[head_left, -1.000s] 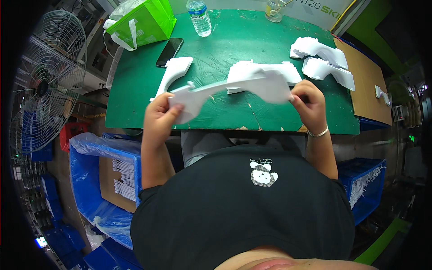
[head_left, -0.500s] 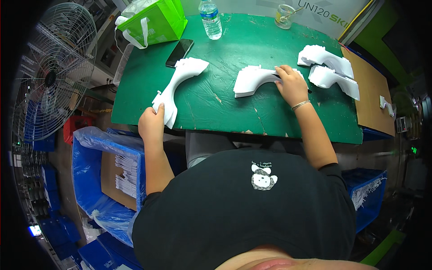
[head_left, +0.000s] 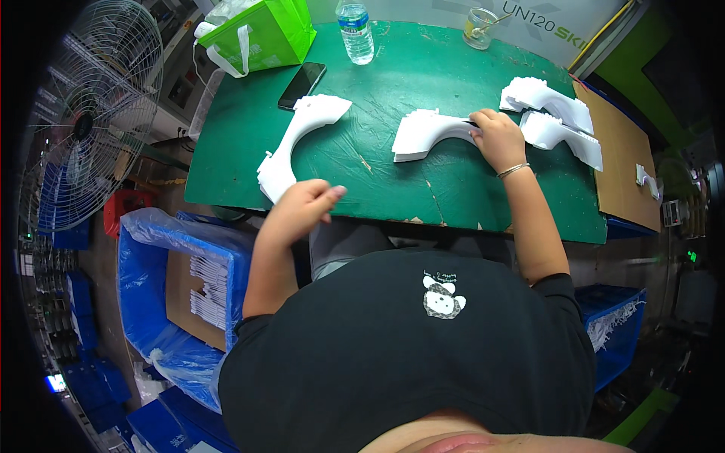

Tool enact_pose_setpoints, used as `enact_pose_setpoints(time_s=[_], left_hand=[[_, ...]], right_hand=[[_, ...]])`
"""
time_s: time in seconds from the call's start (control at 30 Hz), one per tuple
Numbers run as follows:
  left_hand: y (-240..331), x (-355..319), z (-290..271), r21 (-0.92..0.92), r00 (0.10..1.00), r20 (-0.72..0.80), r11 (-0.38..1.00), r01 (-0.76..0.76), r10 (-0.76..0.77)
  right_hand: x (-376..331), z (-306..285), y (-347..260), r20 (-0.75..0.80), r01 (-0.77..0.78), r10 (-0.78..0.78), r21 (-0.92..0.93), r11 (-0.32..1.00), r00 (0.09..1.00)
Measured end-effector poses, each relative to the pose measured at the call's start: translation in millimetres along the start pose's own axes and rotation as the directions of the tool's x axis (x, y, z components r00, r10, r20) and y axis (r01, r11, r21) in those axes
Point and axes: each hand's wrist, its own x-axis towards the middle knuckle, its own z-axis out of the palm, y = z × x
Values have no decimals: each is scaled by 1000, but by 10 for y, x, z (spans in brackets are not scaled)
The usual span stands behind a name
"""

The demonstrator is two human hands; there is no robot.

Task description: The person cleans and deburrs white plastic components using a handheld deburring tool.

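On the green table, two groups of white curved plastic parts lie in front of me. My right hand (head_left: 500, 140) has its fingers wrapped round the right end of the middle stack of white curved parts (head_left: 427, 136). My left hand (head_left: 303, 208) is over the table's front edge, just beside the near end of the left stack of white curved parts (head_left: 291, 151). Nothing shows in it; its fingers are half bent and a little apart, somewhat blurred. More white curved parts (head_left: 563, 136) lie stacked just right of my right hand.
A phone (head_left: 302, 86), a green bag (head_left: 260, 38), a water bottle (head_left: 355, 34) and a glass jar (head_left: 479, 30) stand or lie along the far side. A cardboard sheet (head_left: 623, 155) covers the right end. Low left is a lined blue bin (head_left: 143, 264); a fan (head_left: 83, 113) stands beyond.
My left hand has let go of the left stack and moved right and slightly nearer to me. My right hand has shifted a little to the right, still on the middle stack.
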Motion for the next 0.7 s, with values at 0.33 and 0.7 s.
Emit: enact_pose_setpoints(time_s=[0.33,0.7], left_hand=[[294,185,539,188,897,405,943,-274,180],[616,467,950,24,842,66,843,-537,535]], right_hand=[[-26,-406,-66,66,-11,13,-28,1000,998],[-341,-1156,-390,387,-211,-110,694,688,916]])
